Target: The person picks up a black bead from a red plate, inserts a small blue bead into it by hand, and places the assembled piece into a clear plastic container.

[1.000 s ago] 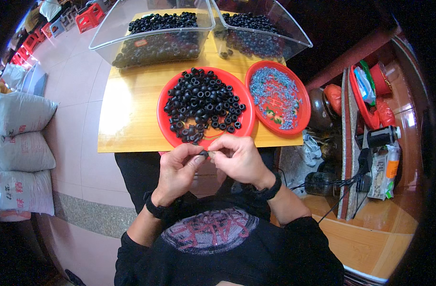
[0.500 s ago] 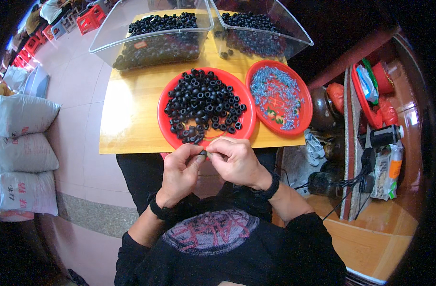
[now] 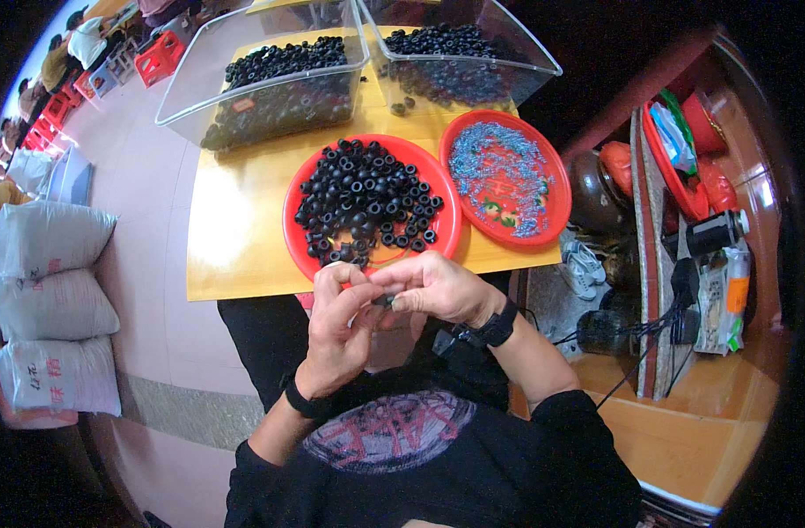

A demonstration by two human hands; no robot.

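My left hand (image 3: 339,321) and my right hand (image 3: 439,289) meet just off the table's front edge, thumbs and fingers bent. Between their fingertips is a small black part (image 3: 384,300), mostly covered by the fingers. Right beyond them, a round red plate (image 3: 292,220) carries a heap of black, hollow, rounded caps (image 3: 363,189), several showing an open hole. Overlapping its right side is a second red plate (image 3: 566,202), strewn with tiny clear-blue pieces (image 3: 490,158).
Two clear plastic bins (image 3: 270,110) of black caps stand at the table's far side. White sacks (image 3: 55,304) are stacked on the floor at left. A shelf with cables (image 3: 658,330) and a black bottle (image 3: 717,232) is at right. People sit on red stools (image 3: 161,58) far left.
My hands have shifted slightly, and their fingers have loosened and spread around the small black part. The view has tilted a little, moving the plates slightly left.
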